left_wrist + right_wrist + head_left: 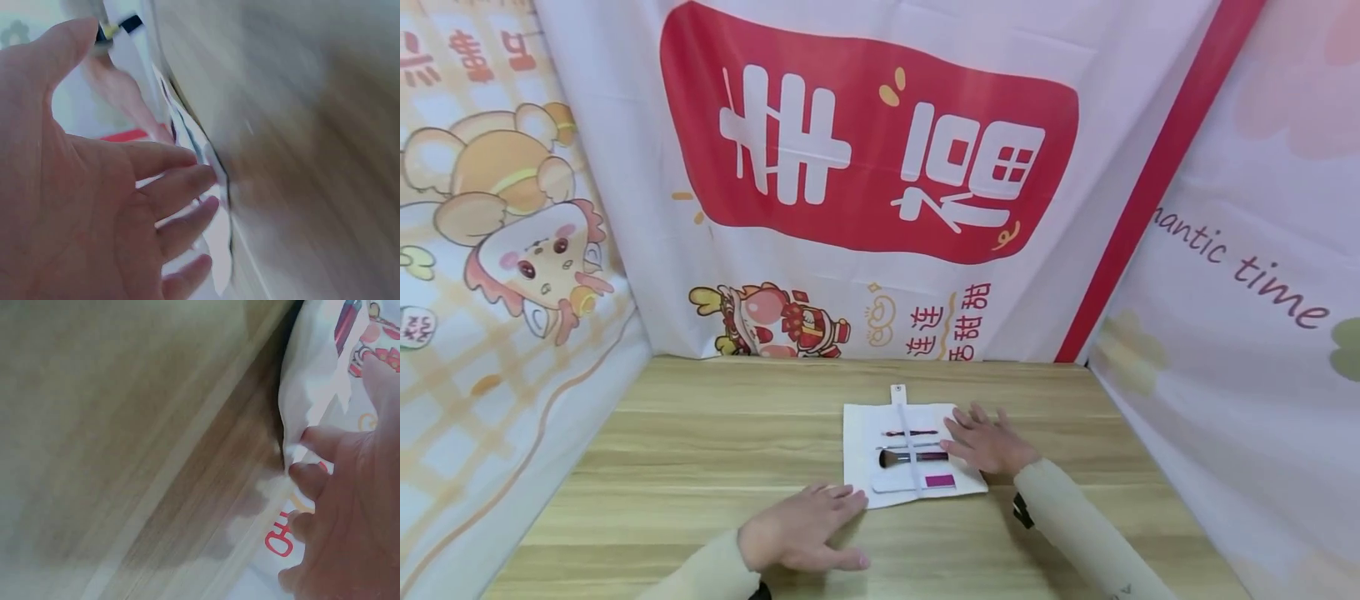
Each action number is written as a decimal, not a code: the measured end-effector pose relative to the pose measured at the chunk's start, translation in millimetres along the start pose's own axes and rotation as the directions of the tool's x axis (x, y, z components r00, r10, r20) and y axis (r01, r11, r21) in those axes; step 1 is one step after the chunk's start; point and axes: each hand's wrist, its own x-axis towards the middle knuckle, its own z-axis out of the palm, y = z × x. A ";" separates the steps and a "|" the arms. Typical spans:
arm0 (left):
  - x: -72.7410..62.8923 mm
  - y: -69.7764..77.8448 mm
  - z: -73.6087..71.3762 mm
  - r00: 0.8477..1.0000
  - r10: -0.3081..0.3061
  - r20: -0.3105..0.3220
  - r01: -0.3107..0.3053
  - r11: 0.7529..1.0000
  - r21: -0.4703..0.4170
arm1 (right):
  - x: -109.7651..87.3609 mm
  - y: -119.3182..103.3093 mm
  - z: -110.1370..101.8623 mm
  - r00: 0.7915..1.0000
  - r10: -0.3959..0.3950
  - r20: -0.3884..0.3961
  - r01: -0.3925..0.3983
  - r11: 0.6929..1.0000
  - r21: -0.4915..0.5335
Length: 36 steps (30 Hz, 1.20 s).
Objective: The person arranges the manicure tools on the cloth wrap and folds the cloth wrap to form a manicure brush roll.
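Note:
A white fabric case (859,450) lies unfolded on the table, with a strap (914,473) across its middle and a snap tab (898,393) at the far edge. Under the strap lie a makeup brush (934,457), a thin dark-red tool (919,433), a slim pale tool (891,448) and a flat white piece with a magenta block (940,481). My left hand (808,527) has its fingertips at the case's near-left corner, thumb spread away. The right hand (987,442) reaches over the case's right edge with fingers extended. In the right wrist view, two fingertips meet the white edge (297,419).
The wooden table (715,433) ends at a printed cloth (865,225) hanging along the back. More printed cloth hangs at the left (497,400) and right (1240,400). A black band (1022,510) shows at the right wrist.

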 end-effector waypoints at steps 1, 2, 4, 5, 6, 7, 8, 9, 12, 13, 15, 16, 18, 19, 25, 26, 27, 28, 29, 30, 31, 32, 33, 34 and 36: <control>-0.8 4.2 0.5 1.000 0.003 -0.003 -0.003 1.000 0.004 | 1.5 0.5 -0.3 1.000 -0.008 -0.001 0.008 1.000 0.002; -1.1 6.8 1.0 1.000 0.005 -0.006 -0.005 1.000 0.010 | 2.5 0.9 -0.6 1.000 -0.014 0.000 0.014 1.000 0.004; 0.2 9.0 0.6 1.000 0.004 -0.004 -0.004 1.000 0.012 | 3.3 2.0 -1.1 1.000 -0.027 -0.005 0.027 0.999 0.025; 1.7 8.2 0.1 1.000 0.009 -0.007 -0.009 1.000 0.015 | 2.9 2.5 -1.8 0.999 -0.038 -0.017 0.039 0.998 0.051; 3.7 6.3 -0.6 1.000 0.020 -0.016 -0.019 0.999 0.025 | 2.1 3.1 -2.7 0.999 -0.047 -0.028 0.049 0.996 0.073; 6.8 3.2 -2.1 0.999 0.038 -0.032 -0.037 0.999 0.036 | 0.6 4.0 -4.2 0.997 -0.057 -0.045 0.062 0.993 0.104; 10.6 -0.5 -3.5 0.997 0.057 -0.056 -0.055 0.998 0.041 | -1.5 4.8 -6.0 0.996 -0.067 -0.064 0.075 0.989 0.129; 14.8 -4.2 -4.6 0.993 0.075 -0.087 -0.071 0.996 0.044 | -4.2 5.7 -7.7 0.993 -0.077 -0.088 0.089 0.985 0.149; 26.2 -14.9 -6.0 0.974 0.101 -0.205 -0.098 0.995 0.025 | -15.7 7.1 -13.6 0.979 -0.126 -0.158 0.156 0.968 0.195; 29.3 -17.8 -5.5 0.966 0.098 -0.240 -0.100 0.995 0.002 | -20.8 7.5 -14.7 0.972 -0.148 -0.180 0.183 0.964 0.195; 34.4 -22.5 -3.2 0.951 0.083 -0.298 -0.102 0.994 -0.050 | -32.2 7.6 -15.4 0.957 -0.196 -0.213 0.233 0.958 0.169; 36.2 -24.2 -1.9 0.947 0.074 -0.313 -0.103 0.992 -0.078 | -38.1 7.5 -14.9 0.949 -0.222 -0.225 0.261 0.952 0.161; 39.6 -27.2 1.2 0.942 0.060 -0.331 -0.106 0.987 -0.124 | -49.4 6.8 -11.7 0.942 -0.246 -0.229 0.283 0.948 0.146; 41.2 -28.6 2.7 0.941 0.054 -0.335 -0.107 0.984 -0.142 | -54.5 6.2 -9.7 0.946 -0.240 -0.219 0.276 0.949 0.153; 47.6 -34.4 8.9 0.943 0.048 -0.330 -0.116 0.975 -0.190 | -69.4 4.3 7.7 0.963 -0.193 -0.189 0.233 0.948 0.218; 48.1 -35.0 9.7 0.944 0.050 -0.327 -0.118 0.975 -0.191 | -69.8 4.7 10.3 0.960 -0.197 -0.200 0.239 0.948 0.212; 48.8 -35.6 10.6 0.945 0.050 -0.322 -0.117 0.974 -0.192 | -70.0 5.3 12.5 0.955 -0.205 -0.213 0.250 0.946 0.208; 49.2 -36.0 11.3 0.947 0.049 -0.318 -0.116 0.974 -0.193 | -70.1 5.8 14.0 0.951 -0.212 -0.226 0.258 0.945 0.200; 49.6 -36.2 11.8 0.949 0.046 -0.313 -0.110 0.975 -0.191 | -69.8 6.6 15.5 0.947 -0.218 -0.237 0.266 0.945 0.191; 49.6 -36.2 12.2 0.949 0.048 -0.311 -0.112 0.975 -0.190 | -69.5 7.4 16.7 0.943 -0.224 -0.247 0.275 0.942 0.193; 49.8 -36.3 12.6 0.950 0.048 -0.309 -0.111 0.975 -0.191 | -69.0 8.2 17.8 0.940 -0.228 -0.254 0.281 0.940 0.196; 49.6 -36.0 12.5 0.950 0.050 -0.308 -0.114 0.975 -0.193 | -68.4 9.2 18.8 0.936 -0.234 -0.262 0.289 0.937 0.198; 49.3 -35.7 12.2 0.951 0.050 -0.306 -0.114 0.974 -0.195 | -68.0 10.2 19.3 0.935 -0.236 -0.264 0.292 0.935 0.201; 48.8 -35.3 11.6 0.951 0.051 -0.304 -0.116 0.973 -0.200 | -67.8 11.0 19.5 0.934 -0.238 -0.267 0.296 0.933 0.203; 47.7 -34.4 9.8 0.954 0.047 -0.297 -0.114 0.971 -0.212 | -67.5 12.8 19.1 0.935 -0.234 -0.266 0.294 0.932 0.213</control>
